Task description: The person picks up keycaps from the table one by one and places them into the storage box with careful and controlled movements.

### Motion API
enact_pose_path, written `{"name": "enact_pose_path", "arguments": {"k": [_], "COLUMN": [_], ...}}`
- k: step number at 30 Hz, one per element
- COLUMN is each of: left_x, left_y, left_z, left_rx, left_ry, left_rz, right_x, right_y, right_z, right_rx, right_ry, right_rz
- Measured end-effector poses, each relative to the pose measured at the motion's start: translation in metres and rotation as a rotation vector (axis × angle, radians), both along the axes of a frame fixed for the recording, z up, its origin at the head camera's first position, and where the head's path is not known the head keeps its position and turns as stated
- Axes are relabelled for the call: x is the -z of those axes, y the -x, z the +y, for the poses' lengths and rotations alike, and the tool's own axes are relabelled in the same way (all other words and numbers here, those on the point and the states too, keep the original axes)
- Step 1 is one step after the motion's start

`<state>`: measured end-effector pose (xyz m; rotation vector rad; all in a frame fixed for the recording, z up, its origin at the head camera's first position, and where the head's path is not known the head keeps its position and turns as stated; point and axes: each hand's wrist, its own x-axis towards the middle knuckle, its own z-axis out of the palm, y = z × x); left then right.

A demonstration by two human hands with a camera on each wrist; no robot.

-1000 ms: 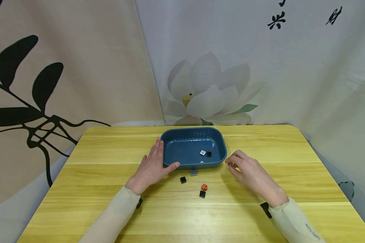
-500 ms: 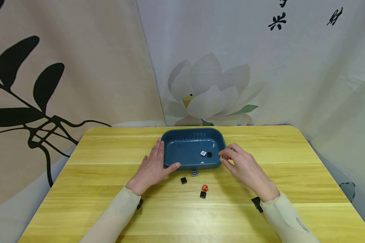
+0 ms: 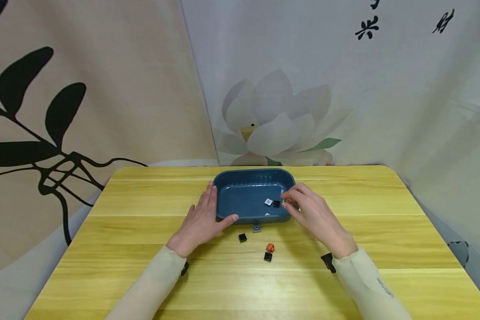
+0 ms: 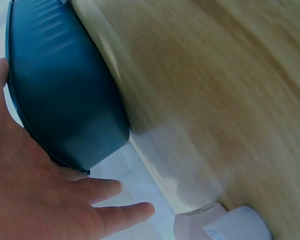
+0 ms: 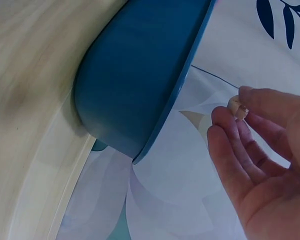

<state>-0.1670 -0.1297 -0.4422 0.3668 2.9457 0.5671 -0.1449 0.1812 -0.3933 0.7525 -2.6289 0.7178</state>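
A blue rectangular tray (image 3: 240,198) stands on the table. My left hand (image 3: 198,222) rests along its left end with straight fingers, the thumb near the front rim. Over the tray's right end, my right hand (image 3: 318,215) pinches a small tan block-like piece (image 5: 237,107) between thumb and fingers. The right wrist view shows that piece above the rim. Inside the tray lie a small white square piece (image 3: 268,202) and a black one (image 3: 277,204). Another white piece (image 3: 267,214) is mostly hidden behind the front wall.
In front of the tray lie a grey square piece (image 3: 257,228), a black piece (image 3: 242,238), an orange piece (image 3: 270,248) and a second black piece (image 3: 268,257) beside it. A printed curtain (image 3: 280,89) hangs behind the wooden table (image 3: 144,191).
My right hand has moved left and away from me, from beside the tray to over its right end, with the tan piece in its pinch. The left hand stays against the tray.
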Motion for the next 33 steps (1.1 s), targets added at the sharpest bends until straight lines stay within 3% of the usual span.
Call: {"name": "enact_pose_path", "arguments": {"k": [16, 33], "left_x": [-0.001, 0.001], "left_y": [-0.001, 0.000], "left_z": [0.000, -0.001], "left_rx": [0.004, 0.003], "left_ry": [0.003, 0.000], "left_rz": [0.010, 0.004], "right_x": [0.009, 0.026], "right_y": [0.018, 0.033], "right_z": [-0.017, -0.033], "right_rx": [0.031, 0.041], "right_ry": [-0.018, -0.075], "right_rz": [-0.029, -0.151]}}
